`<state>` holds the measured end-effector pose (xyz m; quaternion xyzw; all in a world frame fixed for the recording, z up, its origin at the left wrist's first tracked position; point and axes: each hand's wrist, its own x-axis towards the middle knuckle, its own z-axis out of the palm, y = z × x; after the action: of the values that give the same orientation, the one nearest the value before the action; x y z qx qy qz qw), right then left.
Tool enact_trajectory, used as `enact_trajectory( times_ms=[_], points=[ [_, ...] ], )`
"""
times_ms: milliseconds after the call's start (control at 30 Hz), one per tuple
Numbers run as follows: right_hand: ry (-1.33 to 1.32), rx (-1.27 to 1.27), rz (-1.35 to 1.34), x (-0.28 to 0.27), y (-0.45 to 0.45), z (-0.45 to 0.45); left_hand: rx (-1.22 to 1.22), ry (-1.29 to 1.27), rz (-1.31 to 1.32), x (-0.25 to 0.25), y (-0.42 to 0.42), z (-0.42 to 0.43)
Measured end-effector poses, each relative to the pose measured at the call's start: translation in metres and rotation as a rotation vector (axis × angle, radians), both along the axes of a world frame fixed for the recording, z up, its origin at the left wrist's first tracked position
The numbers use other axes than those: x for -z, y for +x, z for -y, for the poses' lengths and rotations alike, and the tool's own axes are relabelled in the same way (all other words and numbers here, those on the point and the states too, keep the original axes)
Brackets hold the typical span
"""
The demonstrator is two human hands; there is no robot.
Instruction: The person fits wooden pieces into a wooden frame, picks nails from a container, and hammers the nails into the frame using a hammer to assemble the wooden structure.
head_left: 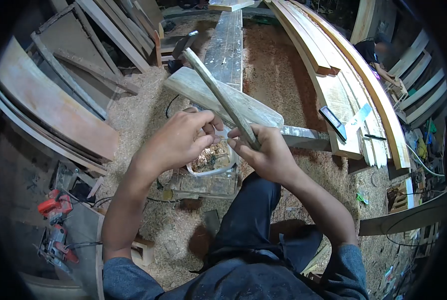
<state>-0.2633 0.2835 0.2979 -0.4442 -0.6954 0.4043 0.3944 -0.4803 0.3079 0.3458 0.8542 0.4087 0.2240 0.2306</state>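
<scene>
My right hand is wrapped round the lower end of the wooden handle of a hammer. The handle slants up and left, with a dark head near its top. My left hand is raised beside it, fingers curled and thumb drawn in; whatever is in them, if anything, is too small to make out. Below both hands stands a pale plastic tub holding small bits that look like nails and shavings. Behind the handle a thick wooden board lies across the narrow bench.
Long curved timber pieces run along the right, with a phone and a black pen on them. Red power tools sit at left. Curved panels lean there too. Another person works at far right. Sawdust covers the floor.
</scene>
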Motion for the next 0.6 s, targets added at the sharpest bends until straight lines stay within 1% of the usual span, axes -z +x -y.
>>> enact_trajectory(
  times_ms=[33, 67, 100, 167, 233, 267, 333, 367, 400, 433, 467, 533, 567, 600],
  points=[
    [0.041, -0.016, 0.019, -0.001, -0.001, 0.000, -0.038, -0.056, 0.000, -0.002, 0.001, 0.003],
    [0.082, -0.034, 0.037, -0.001, -0.002, 0.001, -0.045, -0.056, -0.001, -0.001, 0.001, 0.006],
    [0.040, -0.048, 0.002, 0.001, -0.003, 0.000, -0.039, -0.063, 0.027, 0.001, 0.000, 0.007],
    [0.067, -0.042, -0.010, 0.007, -0.005, -0.002, -0.037, -0.070, 0.054, 0.004, -0.003, 0.010],
    [0.112, -0.023, -0.040, 0.015, -0.007, -0.005, -0.026, 0.071, -0.040, 0.007, -0.006, 0.013],
    [0.113, -0.027, -0.041, 0.015, -0.006, -0.003, -0.030, 0.072, -0.041, 0.012, -0.011, 0.013],
    [0.091, 0.021, -0.008, 0.012, -0.004, 0.000, -0.026, 0.334, -0.098, 0.018, -0.018, 0.014],
    [0.105, 0.045, -0.027, 0.008, -0.004, 0.004, -0.025, 0.341, -0.099, 0.019, -0.019, 0.016],
    [0.115, 0.051, -0.030, 0.007, -0.004, 0.007, -0.056, 0.306, -0.025, 0.016, -0.015, 0.019],
    [0.085, 0.056, -0.109, 0.007, -0.003, 0.010, -0.084, 0.269, 0.051, 0.013, -0.009, 0.022],
    [0.055, 0.065, -0.189, 0.006, -0.001, 0.014, -0.071, 0.277, 0.052, 0.010, -0.003, 0.025],
    [0.045, 0.109, -0.231, 0.004, 0.009, 0.023, -0.195, 0.009, 0.184, 0.003, 0.015, 0.030],
    [0.039, 0.130, -0.290, 0.001, 0.016, 0.029, -0.142, 0.021, 0.295, 0.004, 0.025, 0.031],
    [0.034, 0.155, -0.349, -0.002, 0.025, 0.037, -0.109, 0.024, 0.293, 0.006, 0.039, 0.035]
  ],
)
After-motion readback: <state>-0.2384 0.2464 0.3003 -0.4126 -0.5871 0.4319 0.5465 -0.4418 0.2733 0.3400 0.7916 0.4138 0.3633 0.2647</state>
